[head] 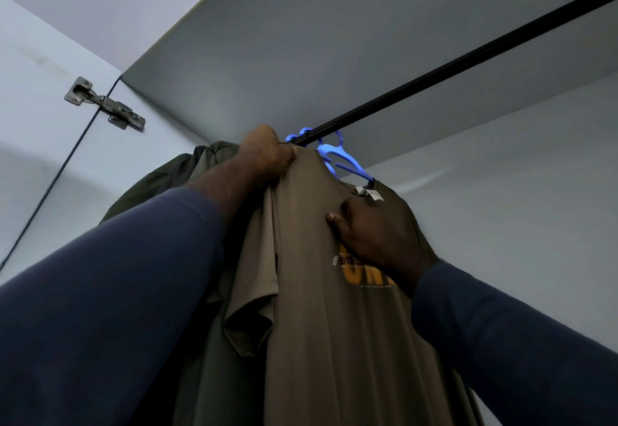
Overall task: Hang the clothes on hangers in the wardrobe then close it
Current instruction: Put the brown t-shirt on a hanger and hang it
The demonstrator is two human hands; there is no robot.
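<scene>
Far left: steel door hinge [105, 104] on pale door edge. Dark green garments [174, 171] bunched at rail's left end, mostly hidden behind our sleeve. Our left hand [267, 154] fisted round shoulder of olive-brown T-shirt [317, 325], just under black metal rail [468, 58]. Shirt hangs with long axis vertical, collar up, hem cut off by frame. Blue plastic hanger [337, 154] hooked on rail, half buried in collar. Our right hand [378, 235] lies on orange chest print; we cannot tell its grip. Rail runs open up-right under grey top panel [334, 41].
</scene>
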